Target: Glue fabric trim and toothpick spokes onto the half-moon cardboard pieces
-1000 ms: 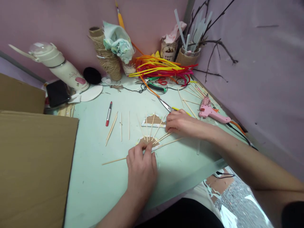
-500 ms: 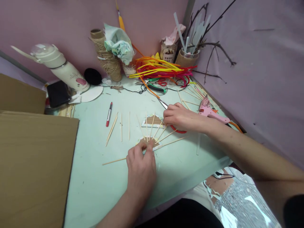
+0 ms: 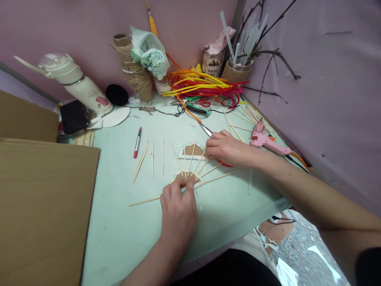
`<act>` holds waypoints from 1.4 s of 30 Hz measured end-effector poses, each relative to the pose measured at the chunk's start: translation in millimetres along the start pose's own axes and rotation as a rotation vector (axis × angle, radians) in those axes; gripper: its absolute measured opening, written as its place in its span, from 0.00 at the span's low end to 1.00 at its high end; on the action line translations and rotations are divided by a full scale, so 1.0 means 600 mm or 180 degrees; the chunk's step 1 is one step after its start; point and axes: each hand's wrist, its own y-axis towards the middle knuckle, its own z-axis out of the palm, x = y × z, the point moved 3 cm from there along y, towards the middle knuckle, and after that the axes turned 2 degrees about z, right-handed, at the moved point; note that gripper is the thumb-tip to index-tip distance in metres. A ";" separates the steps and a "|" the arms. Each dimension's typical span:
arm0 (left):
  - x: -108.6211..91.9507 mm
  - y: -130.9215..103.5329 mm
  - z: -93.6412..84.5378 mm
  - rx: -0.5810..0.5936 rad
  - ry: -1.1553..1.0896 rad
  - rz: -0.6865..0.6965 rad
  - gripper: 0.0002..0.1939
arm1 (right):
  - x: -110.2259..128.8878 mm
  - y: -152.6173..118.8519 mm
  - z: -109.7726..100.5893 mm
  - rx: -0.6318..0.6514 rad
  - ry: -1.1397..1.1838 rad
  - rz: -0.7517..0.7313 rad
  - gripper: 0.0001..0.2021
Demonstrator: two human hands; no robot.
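Thin bamboo sticks [image 3: 191, 159] fan out from a half-round cardboard piece [image 3: 186, 180] with a pale patterned edging. My left hand [image 3: 179, 206] has its thumb and fingertips on this piece and holds it down against the table. My right hand [image 3: 224, 149] is closed around the outer part of a stick of the fan; its fingertips are partly hidden. Under this hand lie scissors with red handles [image 3: 224, 163], the blades pointing away. Behind the fan is a second half-round cardboard piece [image 3: 193, 151], partly covered by the sticks.
Loose sticks [image 3: 152, 159] and a red-and-silver marker [image 3: 137, 142] lie left. A pink glue gun [image 3: 269, 143] sits right. Pliers [image 3: 198, 110], pipe cleaners [image 3: 205, 83], a twine cone [image 3: 133, 71] and a bottle [image 3: 80, 87] stand behind. Cardboard [image 3: 44, 206] covers the left side.
The view has shifted slightly. Both hands keep nearly the same place on the cardboard piece and the sticks; nothing has clearly been moved or let go.
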 end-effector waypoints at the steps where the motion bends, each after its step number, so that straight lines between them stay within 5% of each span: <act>1: 0.000 0.000 0.000 0.0008 0.0013 0.0002 0.22 | 0.001 0.000 0.000 -0.0001 0.0001 0.0003 0.11; 9: 0.000 -0.003 0.004 0.0085 0.0075 0.0051 0.23 | -0.004 -0.007 -0.006 -0.0129 -0.0046 0.0144 0.12; 17: 0.000 -0.005 0.006 0.0123 0.0052 -0.0005 0.26 | -0.044 -0.081 -0.044 -0.0834 -0.0041 0.1120 0.12; 23: -0.003 -0.004 0.008 0.0040 0.0101 -0.0002 0.24 | -0.037 -0.103 -0.018 -0.0754 0.0128 0.1275 0.11; 32: -0.002 -0.001 0.006 -0.0074 0.0201 0.0113 0.23 | -0.027 -0.061 0.008 -0.0516 0.0233 0.1376 0.11; 42: -0.004 -0.001 0.004 -0.0117 0.0182 0.0089 0.23 | -0.015 -0.061 0.006 -0.0419 0.0266 0.1592 0.14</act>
